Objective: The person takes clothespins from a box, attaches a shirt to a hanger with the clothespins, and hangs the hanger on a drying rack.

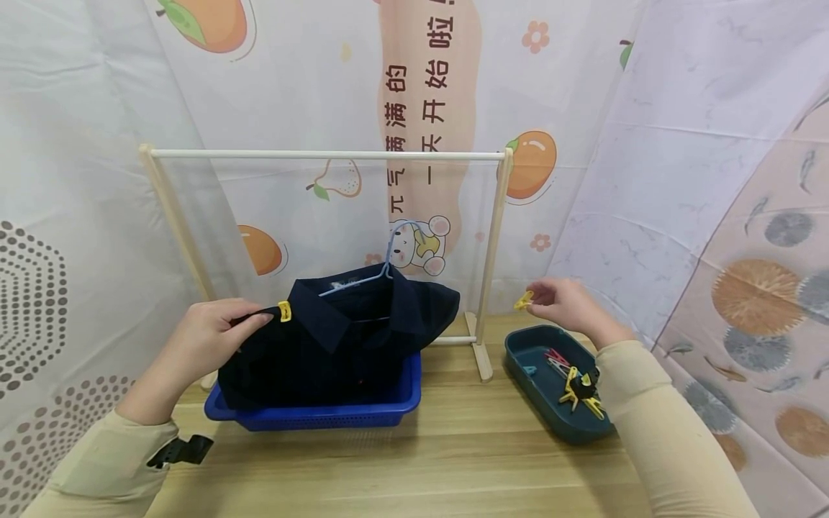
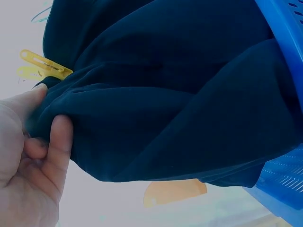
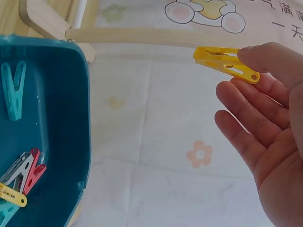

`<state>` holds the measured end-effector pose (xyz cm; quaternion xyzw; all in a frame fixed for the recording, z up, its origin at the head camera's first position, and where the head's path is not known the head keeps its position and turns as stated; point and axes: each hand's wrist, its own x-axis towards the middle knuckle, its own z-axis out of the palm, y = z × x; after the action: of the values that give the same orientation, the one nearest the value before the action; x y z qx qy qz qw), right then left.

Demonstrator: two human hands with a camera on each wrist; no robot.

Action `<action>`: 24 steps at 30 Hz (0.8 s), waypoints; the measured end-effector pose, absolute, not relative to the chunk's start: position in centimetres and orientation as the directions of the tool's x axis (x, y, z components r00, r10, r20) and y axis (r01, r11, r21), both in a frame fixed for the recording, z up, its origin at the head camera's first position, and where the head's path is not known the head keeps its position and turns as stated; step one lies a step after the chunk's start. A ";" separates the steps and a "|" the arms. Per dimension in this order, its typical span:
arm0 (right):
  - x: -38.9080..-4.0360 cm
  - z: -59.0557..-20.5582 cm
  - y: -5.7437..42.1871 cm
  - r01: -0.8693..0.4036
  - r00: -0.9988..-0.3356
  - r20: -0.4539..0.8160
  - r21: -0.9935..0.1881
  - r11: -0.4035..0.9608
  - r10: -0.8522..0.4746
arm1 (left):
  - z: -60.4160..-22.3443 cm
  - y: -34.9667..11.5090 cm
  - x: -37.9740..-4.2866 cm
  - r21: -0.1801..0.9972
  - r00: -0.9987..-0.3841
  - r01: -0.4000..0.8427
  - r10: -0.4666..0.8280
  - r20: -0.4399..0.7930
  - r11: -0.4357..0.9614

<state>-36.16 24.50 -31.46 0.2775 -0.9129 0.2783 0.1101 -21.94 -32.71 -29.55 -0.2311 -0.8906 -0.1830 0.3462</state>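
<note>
A dark navy collared shirt [image 1: 311, 352] sits bunched over the blue basket [image 1: 324, 419], with a light blue hanger [image 1: 388, 267] inside its collar. My left hand [image 1: 210, 338] pinches the shirt at its left shoulder. Right beside those fingertips a yellow clothespin [image 2: 47, 66] is clipped on the fabric. My right hand [image 1: 563, 302] is raised above the back of the dark green tray [image 1: 550, 417]. Between its thumb and fingers it pinches another yellow clothespin [image 3: 225, 62], away from the shirt.
Several clothespins in red, white, yellow and teal lie in the tray, such as a teal clothespin [image 3: 14, 92]. Behind the basket stands a wooden rack with a white bar [image 1: 324, 155]. Printed curtains [image 1: 583, 93] hang close behind and on both sides of the wooden table [image 1: 363, 475].
</note>
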 end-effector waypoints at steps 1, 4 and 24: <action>-36.1 -31.4 24.4 -0.567 -0.822 0.360 -0.446 0.692 -0.442 | -29.5 -32.7 -21.9 0.168 -0.654 0.540 0.286 0.700 0.825; -35.9 -31.1 24.0 -0.576 -0.815 0.373 -0.447 0.684 -0.443 | -29.5 -32.7 -21.9 0.170 -0.654 0.541 0.286 0.700 0.823; -35.7 -29.4 21.6 -0.622 -0.781 0.436 -0.484 0.615 -0.447 | -29.6 -32.7 -22.0 0.151 -0.629 0.554 0.293 0.720 0.819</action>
<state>-35.73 21.64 -29.38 0.3011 -0.8881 0.3188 0.1374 -22.01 -32.74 -29.58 -0.2394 -0.8840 -0.1824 0.3577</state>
